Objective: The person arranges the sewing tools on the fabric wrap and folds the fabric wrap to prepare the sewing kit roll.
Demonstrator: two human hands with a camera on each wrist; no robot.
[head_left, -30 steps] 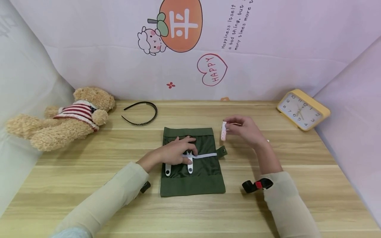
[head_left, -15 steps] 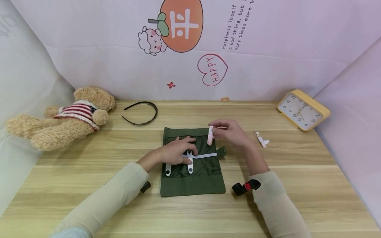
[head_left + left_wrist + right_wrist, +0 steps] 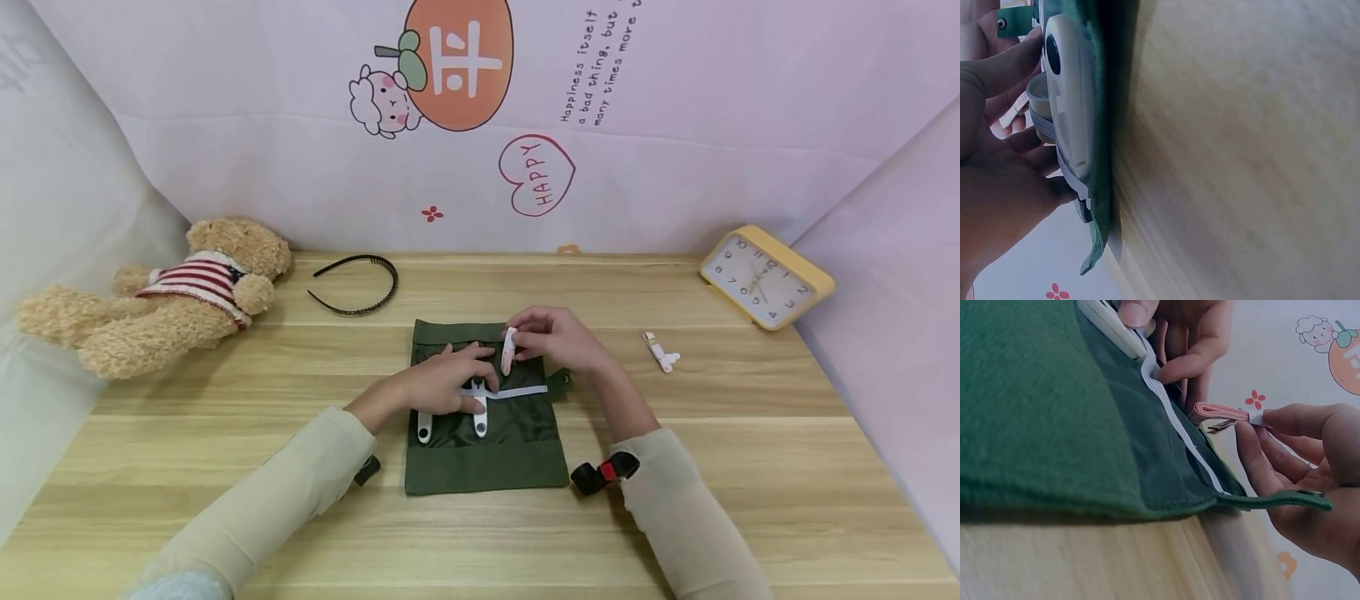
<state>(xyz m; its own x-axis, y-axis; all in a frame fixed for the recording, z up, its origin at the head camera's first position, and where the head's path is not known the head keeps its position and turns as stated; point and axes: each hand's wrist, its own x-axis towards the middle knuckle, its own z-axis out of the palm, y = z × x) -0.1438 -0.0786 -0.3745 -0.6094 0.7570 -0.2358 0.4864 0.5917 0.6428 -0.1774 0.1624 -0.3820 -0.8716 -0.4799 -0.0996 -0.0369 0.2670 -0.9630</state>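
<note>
My right hand (image 3: 564, 340) pinches a folded pink tape measure (image 3: 1217, 411) by its white-banded end, over the upper right of an opened green fabric roll-up case (image 3: 487, 469). A metal tip shows at its folds in the right wrist view. My left hand (image 3: 438, 385) lies over the case's middle. Its thumb touches a white tool (image 3: 480, 421) with a round dot at its end, and its index finger bends at the white elastic band (image 3: 1172, 415). A second white tool (image 3: 424, 427) sits under the band to the left, partly covered by the hand.
A small metal-and-white clip-like item (image 3: 661, 352) lies on the table right of the case. Behind are a black headband (image 3: 392, 287) and a yellow clock (image 3: 772, 279). A teddy bear (image 3: 180, 300) lies at left. A snap tab (image 3: 559, 382) sticks out from the case.
My right hand has carried the tape measure leftward from beside the case to over it, uncovering the small item on the table. My left hand has stayed in place.
</note>
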